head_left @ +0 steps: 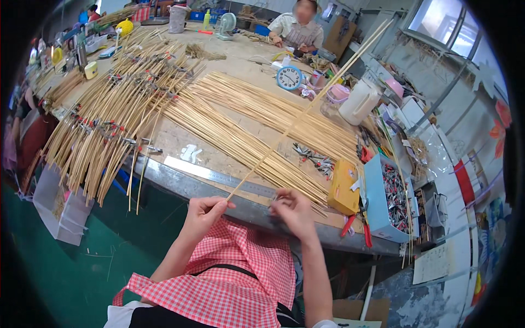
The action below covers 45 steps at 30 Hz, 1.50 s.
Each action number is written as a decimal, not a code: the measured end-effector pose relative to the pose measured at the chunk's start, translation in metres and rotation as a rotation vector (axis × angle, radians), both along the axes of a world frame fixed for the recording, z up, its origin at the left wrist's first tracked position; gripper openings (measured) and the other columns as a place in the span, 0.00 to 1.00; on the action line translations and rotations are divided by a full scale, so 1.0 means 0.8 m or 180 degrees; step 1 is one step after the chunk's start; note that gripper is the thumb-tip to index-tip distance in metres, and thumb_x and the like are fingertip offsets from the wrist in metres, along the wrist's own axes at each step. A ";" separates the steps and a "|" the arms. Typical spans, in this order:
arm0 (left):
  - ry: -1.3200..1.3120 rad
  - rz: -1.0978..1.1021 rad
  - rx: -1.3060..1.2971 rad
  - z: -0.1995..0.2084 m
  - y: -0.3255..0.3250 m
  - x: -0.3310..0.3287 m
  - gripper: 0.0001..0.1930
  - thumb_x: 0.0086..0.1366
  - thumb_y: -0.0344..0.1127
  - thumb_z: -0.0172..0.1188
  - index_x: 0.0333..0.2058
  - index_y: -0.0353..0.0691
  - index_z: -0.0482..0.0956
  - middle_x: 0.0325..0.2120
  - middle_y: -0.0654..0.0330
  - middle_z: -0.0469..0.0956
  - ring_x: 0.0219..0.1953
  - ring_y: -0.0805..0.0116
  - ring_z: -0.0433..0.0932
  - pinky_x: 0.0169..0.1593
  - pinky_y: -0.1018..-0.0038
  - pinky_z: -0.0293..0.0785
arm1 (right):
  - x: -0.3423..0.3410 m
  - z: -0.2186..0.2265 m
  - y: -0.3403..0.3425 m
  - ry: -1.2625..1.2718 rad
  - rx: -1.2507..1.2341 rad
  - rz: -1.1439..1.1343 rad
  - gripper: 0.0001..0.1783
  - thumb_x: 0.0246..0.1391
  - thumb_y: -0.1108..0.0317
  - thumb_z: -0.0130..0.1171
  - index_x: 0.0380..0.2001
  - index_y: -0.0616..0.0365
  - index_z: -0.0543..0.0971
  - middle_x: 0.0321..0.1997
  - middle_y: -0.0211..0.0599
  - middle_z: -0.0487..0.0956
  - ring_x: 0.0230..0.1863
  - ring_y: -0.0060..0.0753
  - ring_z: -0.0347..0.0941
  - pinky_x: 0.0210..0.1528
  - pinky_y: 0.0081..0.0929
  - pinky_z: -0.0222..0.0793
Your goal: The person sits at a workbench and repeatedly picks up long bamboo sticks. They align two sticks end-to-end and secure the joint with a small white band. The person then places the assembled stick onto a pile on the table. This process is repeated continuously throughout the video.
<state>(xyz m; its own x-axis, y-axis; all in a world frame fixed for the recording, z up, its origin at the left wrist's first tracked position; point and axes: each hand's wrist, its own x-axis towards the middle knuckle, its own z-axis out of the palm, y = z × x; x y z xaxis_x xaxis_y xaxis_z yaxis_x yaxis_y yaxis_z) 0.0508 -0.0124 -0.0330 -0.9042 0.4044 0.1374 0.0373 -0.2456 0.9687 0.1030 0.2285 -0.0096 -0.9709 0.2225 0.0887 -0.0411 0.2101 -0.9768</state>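
Checked apron (pixel 240 273); left hand (pixel 208 216), grip pinching cane (pixel 245 180) toward 1 o'clock, far end liable to knock white jug (pixel 360 103) if swung; right hand (pixel 293 212) curled, contents unclear.

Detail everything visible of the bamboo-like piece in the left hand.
The bamboo-like piece is long, slender, pale tan and nearly straight. Its near end is pinched in the left hand; the rest slants up and to the right, crossing in view over similar strips on the table. Toward the far end two parallel lengths show; I can't tell if it's one split strip or a pair. Contact with the strips below is also unclear. The right hand is apart from it.
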 end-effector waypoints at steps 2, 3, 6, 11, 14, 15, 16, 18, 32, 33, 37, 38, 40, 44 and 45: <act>0.0038 -0.0012 -0.0019 0.002 0.001 0.000 0.11 0.65 0.33 0.56 0.32 0.30 0.82 0.14 0.72 0.65 0.16 0.86 0.56 0.20 0.83 0.47 | 0.009 -0.010 -0.013 0.0100 0.0353 0.0081 0.09 0.50 0.80 0.56 0.38 0.66 0.74 0.31 0.42 0.78 0.32 0.29 0.78 0.33 0.26 0.74; 0.0022 0.0015 -0.0054 -0.001 -0.002 0.003 0.11 0.65 0.33 0.56 0.32 0.30 0.82 0.14 0.72 0.65 0.16 0.86 0.56 0.20 0.83 0.47 | 0.012 -0.012 -0.014 0.0231 0.0850 0.0154 0.10 0.50 0.80 0.56 0.38 0.66 0.74 0.32 0.43 0.78 0.32 0.34 0.78 0.34 0.29 0.74; 0.0077 0.0094 -0.0128 0.001 -0.002 0.002 0.11 0.65 0.33 0.57 0.31 0.30 0.82 0.14 0.72 0.66 0.16 0.86 0.57 0.20 0.83 0.48 | 0.028 0.001 -0.006 0.0490 0.2140 0.0369 0.11 0.49 0.79 0.57 0.38 0.66 0.74 0.34 0.48 0.75 0.35 0.47 0.76 0.38 0.37 0.72; -0.0017 -0.0127 -0.0162 0.004 -0.002 0.009 0.10 0.65 0.31 0.57 0.33 0.31 0.83 0.20 0.69 0.74 0.23 0.85 0.63 0.25 0.83 0.58 | 0.048 0.002 -0.014 0.0336 0.2693 0.0363 0.12 0.49 0.77 0.58 0.40 0.65 0.76 0.34 0.50 0.74 0.36 0.56 0.73 0.39 0.40 0.70; 0.0295 -0.0076 -0.0062 0.005 0.006 0.015 0.11 0.65 0.33 0.56 0.32 0.31 0.83 0.15 0.72 0.68 0.17 0.86 0.58 0.20 0.84 0.49 | 0.054 0.002 -0.026 0.0458 0.1866 0.0227 0.13 0.49 0.79 0.58 0.40 0.65 0.78 0.33 0.45 0.75 0.32 0.43 0.74 0.33 0.31 0.70; 0.0282 -0.0133 -0.0084 0.005 0.007 0.014 0.10 0.65 0.32 0.56 0.32 0.31 0.83 0.16 0.70 0.72 0.18 0.85 0.62 0.21 0.84 0.54 | 0.055 0.003 -0.030 0.0515 0.1470 0.0174 0.13 0.49 0.79 0.58 0.40 0.65 0.78 0.32 0.43 0.76 0.30 0.38 0.75 0.31 0.27 0.69; 0.0335 -0.0112 -0.0095 0.004 0.010 0.017 0.10 0.65 0.32 0.56 0.32 0.30 0.83 0.18 0.68 0.74 0.20 0.84 0.65 0.23 0.83 0.57 | 0.056 0.005 -0.037 0.0417 0.1037 0.0108 0.12 0.50 0.80 0.57 0.40 0.66 0.79 0.31 0.41 0.76 0.28 0.32 0.74 0.29 0.24 0.68; 0.0454 -0.0081 -0.0103 0.002 0.015 0.020 0.10 0.65 0.30 0.55 0.32 0.30 0.82 0.21 0.65 0.77 0.23 0.82 0.70 0.26 0.82 0.63 | 0.056 0.010 -0.052 0.0233 0.0186 -0.0044 0.11 0.51 0.81 0.56 0.39 0.67 0.79 0.29 0.36 0.76 0.23 0.21 0.71 0.23 0.16 0.64; 0.0755 -0.0388 -0.0479 0.001 0.024 0.034 0.08 0.64 0.30 0.56 0.33 0.31 0.82 0.23 0.58 0.78 0.26 0.75 0.72 0.31 0.78 0.67 | 0.061 0.000 -0.077 0.0563 -0.0791 -0.0547 0.08 0.57 0.79 0.56 0.38 0.71 0.80 0.21 0.33 0.75 0.15 0.16 0.66 0.16 0.13 0.58; 0.0739 -0.0384 -0.0462 0.000 0.025 0.033 0.08 0.64 0.30 0.56 0.33 0.31 0.82 0.23 0.58 0.78 0.25 0.75 0.72 0.31 0.78 0.67 | 0.061 0.001 -0.077 0.0581 -0.0797 -0.0559 0.08 0.57 0.79 0.56 0.38 0.71 0.80 0.21 0.33 0.75 0.15 0.16 0.66 0.16 0.13 0.58; 0.0766 -0.0471 -0.0581 0.004 0.023 0.032 0.08 0.64 0.30 0.56 0.33 0.32 0.82 0.22 0.59 0.78 0.25 0.75 0.72 0.30 0.77 0.67 | 0.061 -0.001 -0.078 0.0635 -0.0784 -0.0587 0.07 0.57 0.79 0.56 0.38 0.71 0.80 0.21 0.33 0.75 0.15 0.16 0.67 0.16 0.13 0.58; 0.0771 -0.0481 -0.0608 0.005 0.023 0.032 0.08 0.64 0.30 0.56 0.33 0.32 0.82 0.22 0.59 0.77 0.25 0.75 0.72 0.30 0.77 0.67 | 0.062 -0.001 -0.078 0.0610 -0.0781 -0.0601 0.07 0.57 0.79 0.56 0.37 0.71 0.80 0.21 0.34 0.75 0.16 0.16 0.67 0.16 0.13 0.58; 0.0768 -0.0471 -0.0623 0.004 0.023 0.034 0.08 0.64 0.30 0.56 0.34 0.33 0.82 0.21 0.59 0.77 0.25 0.75 0.72 0.30 0.77 0.67 | 0.062 0.000 -0.078 0.0578 -0.0765 -0.0578 0.07 0.57 0.80 0.56 0.37 0.71 0.80 0.22 0.34 0.76 0.16 0.16 0.67 0.16 0.13 0.59; 0.0734 -0.0481 -0.0622 0.000 0.022 0.035 0.08 0.64 0.31 0.56 0.34 0.33 0.82 0.22 0.59 0.78 0.25 0.75 0.73 0.31 0.77 0.68 | 0.063 0.002 -0.077 0.0452 -0.0702 -0.0426 0.08 0.56 0.80 0.56 0.38 0.71 0.79 0.26 0.36 0.77 0.19 0.17 0.69 0.19 0.13 0.62; 0.0734 -0.0502 -0.0630 0.001 0.020 0.034 0.08 0.64 0.31 0.56 0.34 0.33 0.82 0.22 0.59 0.78 0.25 0.75 0.73 0.31 0.77 0.68 | 0.064 0.003 -0.076 0.0403 -0.0678 -0.0380 0.08 0.56 0.80 0.56 0.39 0.71 0.79 0.28 0.37 0.78 0.20 0.17 0.70 0.20 0.14 0.63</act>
